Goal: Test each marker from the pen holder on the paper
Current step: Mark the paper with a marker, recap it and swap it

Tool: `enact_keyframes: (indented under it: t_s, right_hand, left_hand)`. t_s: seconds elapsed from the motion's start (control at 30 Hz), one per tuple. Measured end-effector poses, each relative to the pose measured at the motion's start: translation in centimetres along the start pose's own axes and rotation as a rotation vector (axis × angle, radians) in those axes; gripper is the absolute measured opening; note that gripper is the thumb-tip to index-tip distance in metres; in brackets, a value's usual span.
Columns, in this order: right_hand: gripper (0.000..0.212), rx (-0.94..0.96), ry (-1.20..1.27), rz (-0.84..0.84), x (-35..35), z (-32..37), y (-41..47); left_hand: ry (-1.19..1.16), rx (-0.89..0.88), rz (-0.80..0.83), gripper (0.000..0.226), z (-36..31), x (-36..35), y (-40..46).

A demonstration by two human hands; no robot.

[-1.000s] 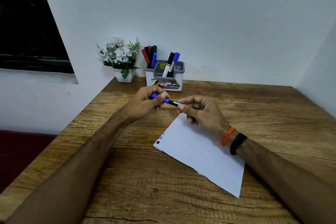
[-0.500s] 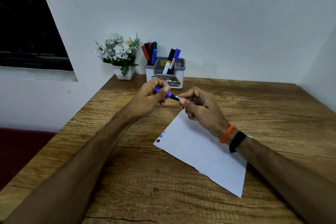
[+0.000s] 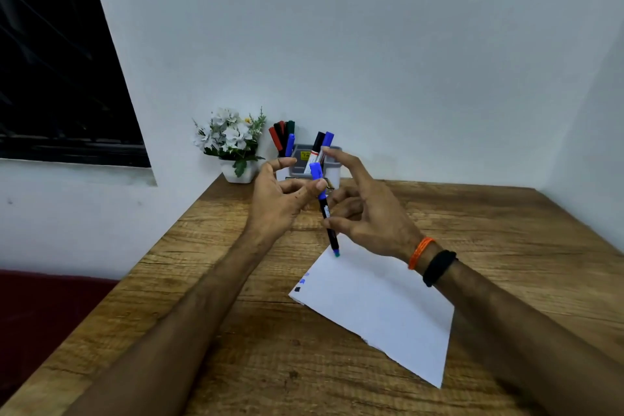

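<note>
I see the blue marker [image 3: 326, 209] near upright, cap up, pinched between my left hand's [image 3: 280, 203] thumb and fingers and my right hand's [image 3: 368, 213] thumb and curled fingers; right index sticks out straight. Its lower end hangs just over the paper's [image 3: 378, 300] far corner. Pen holder [image 3: 332, 172] sits beyond my fingertips.

left hand [image 3: 283, 203]: pinches marker [image 3: 324, 206] | right hand [image 3: 368, 209]: thumb on barrel | paper [image 3: 381, 307]: flat

markers [image 3: 327, 209] 7 | paper [image 3: 378, 304] 1 | pen holder [image 3: 332, 172] 1 | flower pot [image 3: 238, 174] 1
</note>
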State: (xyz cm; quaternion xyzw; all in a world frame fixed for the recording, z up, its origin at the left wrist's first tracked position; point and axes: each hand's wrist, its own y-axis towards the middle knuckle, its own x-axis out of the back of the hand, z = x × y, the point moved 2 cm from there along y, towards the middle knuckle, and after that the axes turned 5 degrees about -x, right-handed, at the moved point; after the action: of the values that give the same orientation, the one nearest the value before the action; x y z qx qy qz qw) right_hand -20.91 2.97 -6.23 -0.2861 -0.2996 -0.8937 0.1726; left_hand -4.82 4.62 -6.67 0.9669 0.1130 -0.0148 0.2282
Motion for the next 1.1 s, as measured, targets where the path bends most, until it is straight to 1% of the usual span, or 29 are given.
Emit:
enact_keyframes:
  t_s: [0.2, 0.27, 0.33, 0.4, 0.47, 0.53, 0.57, 0.63, 0.73, 0.8, 0.93, 1.1]
  right_hand:
    - [0.088, 0.068, -0.038, 0.007, 0.4, 0.7, 0.3]
    - [0.086, 0.063, -0.025, 0.007, 0.3, 0.5, 0.5]
    - [0.084, 0.032, 0.017, -0.027, 0.4, 0.2, 0.8]
    - [0.084, 0.007, 0.028, -0.083, 0.8, -0.4, 1.6]
    - [0.082, -0.011, 0.029, -0.140, 1.2, -1.1, 2.7]
    - [0.080, -0.032, 0.047, -0.196, 1.6, -1.9, 4.0]
    - [0.079, -0.039, 0.046, -0.228, 1.9, -2.2, 4.7]
    - [0.079, -0.051, 0.050, -0.286, 2.2, -2.9, 6.0]
    - [0.081, -0.058, 0.055, -0.357, 2.5, -4.0, 7.9]
    - [0.081, -0.052, 0.055, -0.409, 2.8, -4.7, 9.2]
    - [0.080, -0.029, 0.035, -0.489, 3.3, -5.3, 11.5]
    - [0.078, -0.038, 0.037, -0.546, 3.3, -5.9, 13.5]
  left_hand:
    - [0.035, -0.026, 0.019, 0.066, 0.3, 0.0, 0.3]
    - [0.060, -0.028, 0.022, 0.065, 0.8, 0.2, 0.7]
    - [0.108, -0.038, 0.021, 0.062, 1.7, 0.7, 1.0]
    - [0.289, -0.062, 0.033, 0.061, 3.0, 1.4, 1.3]
    - [0.642, -0.065, 0.077, 0.060, 4.4, 2.1, 1.5]
    - [0.992, -0.049, 0.156, 0.066, 6.0, 2.6, 2.1]
    - [1.103, -0.027, 0.202, 0.071, 6.7, 2.7, 2.3]
    - [1.223, 0.001, 0.288, 0.078, 8.1, 2.9, 2.9]
    - [1.303, 0.051, 0.398, 0.079, 9.3, 2.8, 3.1]
    - [1.321, 0.074, 0.431, 0.078, 9.5, 2.8, 3.0]
    - [1.330, 0.066, 0.426, 0.078, 9.3, 2.7, 2.9]
    - [1.342, 0.056, 0.418, 0.076, 9.4, 2.8, 2.8]
